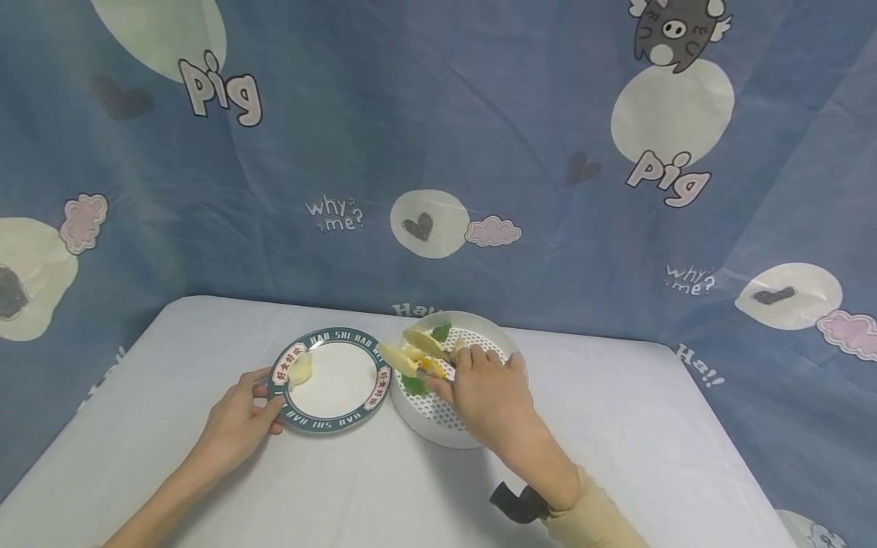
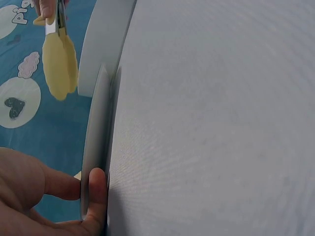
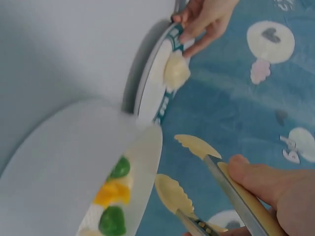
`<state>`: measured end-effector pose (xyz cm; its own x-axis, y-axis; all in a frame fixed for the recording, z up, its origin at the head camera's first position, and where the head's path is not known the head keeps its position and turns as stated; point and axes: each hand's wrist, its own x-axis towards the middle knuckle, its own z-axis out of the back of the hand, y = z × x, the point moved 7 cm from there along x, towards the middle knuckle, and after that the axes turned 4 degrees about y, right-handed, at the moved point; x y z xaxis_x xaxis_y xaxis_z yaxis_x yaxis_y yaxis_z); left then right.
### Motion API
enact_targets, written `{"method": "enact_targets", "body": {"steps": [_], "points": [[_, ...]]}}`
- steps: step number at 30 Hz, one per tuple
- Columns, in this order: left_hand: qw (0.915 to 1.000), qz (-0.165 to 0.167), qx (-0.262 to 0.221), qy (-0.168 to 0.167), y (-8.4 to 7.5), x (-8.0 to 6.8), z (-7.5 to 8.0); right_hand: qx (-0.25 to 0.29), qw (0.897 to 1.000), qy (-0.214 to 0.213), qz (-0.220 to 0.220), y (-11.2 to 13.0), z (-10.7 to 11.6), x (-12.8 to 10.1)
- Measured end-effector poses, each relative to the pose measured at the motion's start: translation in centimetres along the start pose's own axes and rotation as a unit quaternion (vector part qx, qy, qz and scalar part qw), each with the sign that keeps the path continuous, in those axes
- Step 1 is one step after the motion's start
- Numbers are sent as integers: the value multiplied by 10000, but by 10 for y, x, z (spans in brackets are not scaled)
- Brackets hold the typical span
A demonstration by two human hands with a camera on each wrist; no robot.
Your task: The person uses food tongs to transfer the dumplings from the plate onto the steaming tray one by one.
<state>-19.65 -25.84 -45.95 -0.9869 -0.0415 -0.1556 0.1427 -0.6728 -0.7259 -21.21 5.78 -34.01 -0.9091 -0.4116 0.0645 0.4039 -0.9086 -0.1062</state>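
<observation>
We are steadying the green-rimmed round plate [image 1: 333,383] with our left hand [image 1: 236,426], thumb pinching its 9 o'clock rim. Our right hand [image 1: 489,396] is gripping yellow-tipped metal tongs [image 3: 206,182], tips apart and empty, above the white perforated bowl [image 1: 438,415]. We are keeping the plate still and touching the bowl at its 3 o'clock, the pale food piece [image 1: 300,370] lying near 9 o'clock.

— Where is room lying open on the worktop [image 1: 617,426]?

— The whole right side is lying bare, and so is the near strip in front of the dishes. The far left corner is staying open too.

— What is standing in the way?

— The green-rimmed plate [image 1: 373,392] and the white perforated bowl [image 1: 438,426] are sitting just beside each other at the middle, leaving hardly any gap between them. The left hand [image 1: 236,426] is blocking the plate's near left rim, and the right hand [image 1: 489,392] with its yellow tongs [image 1: 414,350] is hanging over the bowl.

— And behind?

— The blue cartoon cloth [image 1: 438,152] is closing off the far edge.
</observation>
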Motion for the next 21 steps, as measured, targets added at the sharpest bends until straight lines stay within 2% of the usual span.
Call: {"method": "enact_targets", "body": {"steps": [4,8,17,21], "points": [[10000,0,-6,-13,-1,0,-1,-139,9998,-49,167,11,0,2],[10000,4,-5,-26,-2,1,-1,-164,9997,-139,145,15,3,3],[10000,5,19,-11,-1,-1,1,-134,9997,152,147,32,0,9],[10000,13,32,-19,-1,0,1,-153,9996,98,234,45,-2,10]]}}
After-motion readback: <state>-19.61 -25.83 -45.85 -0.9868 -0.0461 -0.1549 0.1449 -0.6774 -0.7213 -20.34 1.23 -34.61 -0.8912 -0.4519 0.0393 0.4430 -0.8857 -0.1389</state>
